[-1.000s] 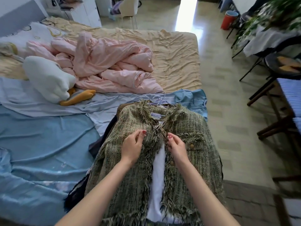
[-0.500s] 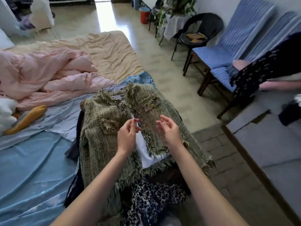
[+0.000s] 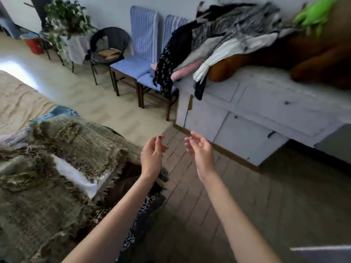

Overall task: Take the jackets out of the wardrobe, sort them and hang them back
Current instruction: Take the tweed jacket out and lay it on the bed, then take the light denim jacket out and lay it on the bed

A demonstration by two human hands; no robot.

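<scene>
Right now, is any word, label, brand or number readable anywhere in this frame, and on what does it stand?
None can be read.
Green tweed jacket: no neck label shows here.
Pile of clothes on the white cabinet: no tags or print visible, and it is blurred.
Red bin: too small and blurred to tell.
Left hand and right hand hold nothing printed.

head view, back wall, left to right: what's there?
Red bin → leafy plant → black round chair → two blue-cushioned chairs → pile of clothes on the white cabinet → green plush.
</scene>
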